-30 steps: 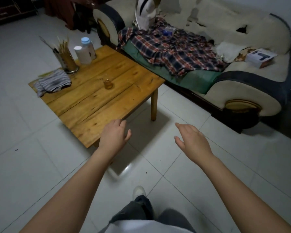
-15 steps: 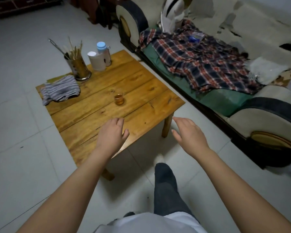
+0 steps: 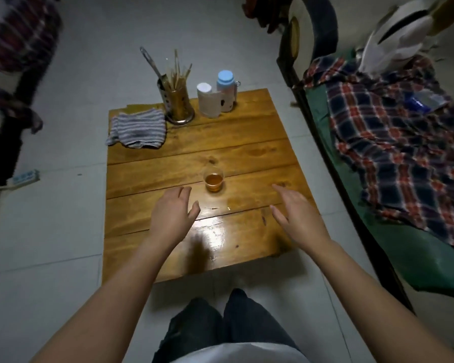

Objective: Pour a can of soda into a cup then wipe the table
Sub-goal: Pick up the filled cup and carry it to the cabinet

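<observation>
Your left hand is held over the wooden worktop, palm down, fingers relaxed and loosely extended, holding nothing. Your right hand is likewise held over the worktop, fingers straight and slightly spread, holding nothing. The two hands are apart, one on each side of the cup; neither touches it.

The cup is small and clear, upright, and holds amber liquid. It stands near the middle of the worktop, just beyond your fingertips and between the two hands. A wet, glossy patch shows on the boards on your side of the cup, between your forearms.

At the far left corner of the worktop a striped cloth lies crumpled. Just to the right of it stands a metal utensil holder with sticks and a metal handle rising from it. Further right along the far edge stand a white cylindrical container and, touching or just behind it, a bottle with a blue cap. No soda can is identifiable among these items.

To the right of the worktop is a sofa with a green cover, and a plaid garment spread over it. Your legs in dark trousers appear at the near edge, over a tiled floor.
</observation>
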{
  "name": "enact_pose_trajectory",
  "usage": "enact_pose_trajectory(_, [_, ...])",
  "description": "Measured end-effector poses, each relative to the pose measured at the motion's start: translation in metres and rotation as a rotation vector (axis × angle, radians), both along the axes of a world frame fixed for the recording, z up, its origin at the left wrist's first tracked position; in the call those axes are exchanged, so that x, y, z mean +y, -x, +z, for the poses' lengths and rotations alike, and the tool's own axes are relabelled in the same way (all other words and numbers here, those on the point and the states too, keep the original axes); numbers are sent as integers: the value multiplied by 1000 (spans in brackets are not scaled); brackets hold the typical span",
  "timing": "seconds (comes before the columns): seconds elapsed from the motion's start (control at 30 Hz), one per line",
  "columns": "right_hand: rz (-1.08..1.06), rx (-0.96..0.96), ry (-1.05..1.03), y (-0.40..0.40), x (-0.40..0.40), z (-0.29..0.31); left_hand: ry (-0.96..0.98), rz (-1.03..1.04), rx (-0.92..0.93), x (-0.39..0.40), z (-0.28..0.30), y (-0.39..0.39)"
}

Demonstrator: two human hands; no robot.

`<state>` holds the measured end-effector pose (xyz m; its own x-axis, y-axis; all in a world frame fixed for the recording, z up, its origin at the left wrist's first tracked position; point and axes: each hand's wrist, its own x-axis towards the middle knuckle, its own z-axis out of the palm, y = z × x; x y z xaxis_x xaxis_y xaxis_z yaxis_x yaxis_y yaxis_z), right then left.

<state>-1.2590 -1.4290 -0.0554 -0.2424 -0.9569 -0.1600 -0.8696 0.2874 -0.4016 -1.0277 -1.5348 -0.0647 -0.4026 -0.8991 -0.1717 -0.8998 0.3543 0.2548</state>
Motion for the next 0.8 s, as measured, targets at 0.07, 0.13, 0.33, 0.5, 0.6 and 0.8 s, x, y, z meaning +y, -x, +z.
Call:
enact_pose_trajectory(0.07, [31,-33,-26,8,-16,-6,-17,44,-4,-8,-3,4])
enact_pose_trajectory(0.13, [74,-50,-45,14,-31,-14,-32,75,-8,-16,-7,6])
enact_pose_trajectory(0.33, [137,-93,-103,22,-70,-37,-66,118,-30,-39,-27,10])
enact_pose_trajectory(0.5, [184,-104,-162,23,-104,-72,-113,107,-53,-61,-60,13])
enact_pose_trajectory(0.6, [170,-143,-191,23,-124,-100,-156,103,-31,-74,-89,17])
enact_pose_trajectory(0.8, [101,-305,-214,13,-158,-161,-244,157,81,-89,-150,25])
